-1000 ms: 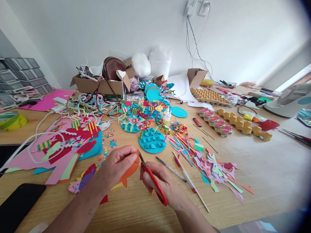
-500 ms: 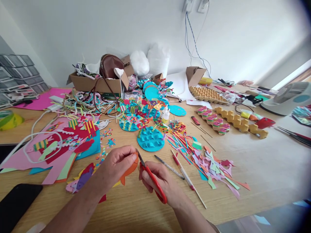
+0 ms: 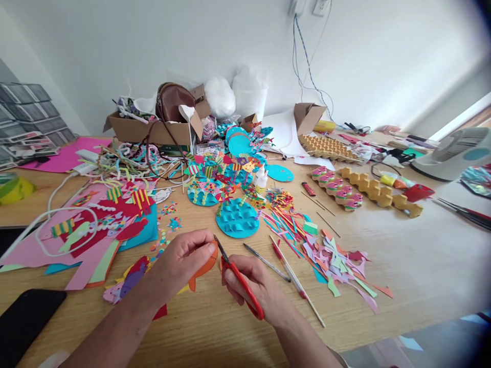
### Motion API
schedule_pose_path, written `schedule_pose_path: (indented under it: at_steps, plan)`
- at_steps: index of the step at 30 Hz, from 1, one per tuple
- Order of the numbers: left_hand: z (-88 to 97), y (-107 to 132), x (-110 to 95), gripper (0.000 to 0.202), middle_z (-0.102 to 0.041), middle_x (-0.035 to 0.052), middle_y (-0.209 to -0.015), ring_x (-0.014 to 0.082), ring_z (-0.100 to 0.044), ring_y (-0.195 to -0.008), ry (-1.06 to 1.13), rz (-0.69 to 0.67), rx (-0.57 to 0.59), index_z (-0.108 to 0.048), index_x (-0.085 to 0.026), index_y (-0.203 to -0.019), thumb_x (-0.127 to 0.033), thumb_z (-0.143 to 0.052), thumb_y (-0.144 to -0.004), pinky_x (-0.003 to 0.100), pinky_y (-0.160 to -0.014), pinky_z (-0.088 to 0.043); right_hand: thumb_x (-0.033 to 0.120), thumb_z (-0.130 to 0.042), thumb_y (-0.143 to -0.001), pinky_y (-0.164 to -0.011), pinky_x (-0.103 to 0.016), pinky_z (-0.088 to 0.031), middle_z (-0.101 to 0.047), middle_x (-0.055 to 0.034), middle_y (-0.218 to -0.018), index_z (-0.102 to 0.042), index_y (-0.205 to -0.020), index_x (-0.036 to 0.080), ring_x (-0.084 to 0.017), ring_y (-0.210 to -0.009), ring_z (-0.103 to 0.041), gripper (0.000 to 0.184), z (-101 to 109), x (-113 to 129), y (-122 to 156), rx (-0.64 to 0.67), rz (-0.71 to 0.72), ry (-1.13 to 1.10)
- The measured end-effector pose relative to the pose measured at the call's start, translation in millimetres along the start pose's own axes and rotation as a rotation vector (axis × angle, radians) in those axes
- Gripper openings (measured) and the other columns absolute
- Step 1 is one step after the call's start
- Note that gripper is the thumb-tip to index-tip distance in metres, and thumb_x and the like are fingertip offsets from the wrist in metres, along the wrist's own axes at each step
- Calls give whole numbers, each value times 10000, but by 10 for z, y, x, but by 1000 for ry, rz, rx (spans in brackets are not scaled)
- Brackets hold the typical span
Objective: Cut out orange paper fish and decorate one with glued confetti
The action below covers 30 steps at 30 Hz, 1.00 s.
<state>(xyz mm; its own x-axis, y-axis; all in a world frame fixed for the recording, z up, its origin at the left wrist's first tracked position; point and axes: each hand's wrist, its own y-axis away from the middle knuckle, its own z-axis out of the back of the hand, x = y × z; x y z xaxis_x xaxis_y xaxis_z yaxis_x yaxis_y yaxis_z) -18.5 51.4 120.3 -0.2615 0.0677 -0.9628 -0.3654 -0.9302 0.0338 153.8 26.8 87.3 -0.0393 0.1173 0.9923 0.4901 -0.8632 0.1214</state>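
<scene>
Between thumb and fingers, my left hand (image 3: 192,255) pinches an orange paper cutout (image 3: 203,270) whose lower end hangs past the fingers. My right hand (image 3: 251,286) is closed around red-handled scissors (image 3: 245,286). The dark blades meet the upper right edge of the orange paper, close to my left thumb tip. Part of the cutout is hidden behind my left hand. Colourful paper fish cutouts (image 3: 128,281) lie on the table left of my left forearm. Just beyond my hands is a blue disc with curled paper strips (image 3: 238,219).
Pens (image 3: 268,262) and a wooden stick (image 3: 307,296) lie right of my right hand, near paper scraps (image 3: 341,260). A glue bottle (image 3: 261,178) stands mid-table. Egg-carton strips (image 3: 379,193) are to the right. A black phone (image 3: 30,327) lies front left; a cardboard box (image 3: 149,134) is behind.
The view has shifted very slightly. Both hands, the orange paper and the scissors stay in nearly the same place.
</scene>
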Motion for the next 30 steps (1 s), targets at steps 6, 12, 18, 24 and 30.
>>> schedule_pose_path:
  at_steps: [6,12,18,24,30]
  plan:
    - [29,5,14,254,-327,-61,-576,96,-297,-537,-4,15,67,-411,-187,-602,-320,-422,-819,199,-487,-259,449,-545,-818,-391,-172,-257,-411,66,-478,-452,-599,172,-53,-415,-340,366,24,-29,11,17,-20,16]
    - [62,9,5,241,-331,-61,-594,93,-303,-551,-1,45,120,-406,-185,-616,-325,-415,-812,205,-491,-258,440,-520,-831,-401,-179,-245,-387,63,-483,-425,-577,173,-57,-435,-329,381,47,3,34,30,-22,70]
    - [97,6,-11,252,-313,-61,-584,94,-295,-556,-28,81,174,-398,-184,-601,-326,-414,-809,211,-495,-252,423,-541,-826,-428,-194,-215,-337,65,-513,-414,-582,174,-62,-474,-309,371,79,54,54,20,2,234]
    - [123,-6,-9,255,-309,-67,-568,84,-279,-527,54,131,233,-414,-180,-610,-360,-439,-789,210,-476,-226,414,-518,-848,-456,-198,-235,-354,61,-518,-415,-569,169,-69,-501,-322,385,108,71,72,20,57,386]
    - [146,-10,-14,242,-360,-62,-586,85,-298,-533,122,178,272,-460,-176,-647,-375,-465,-785,205,-485,-238,458,-471,-854,-436,-187,-273,-410,52,-513,-444,-607,175,-72,-468,-360,377,133,83,65,123,-18,267]
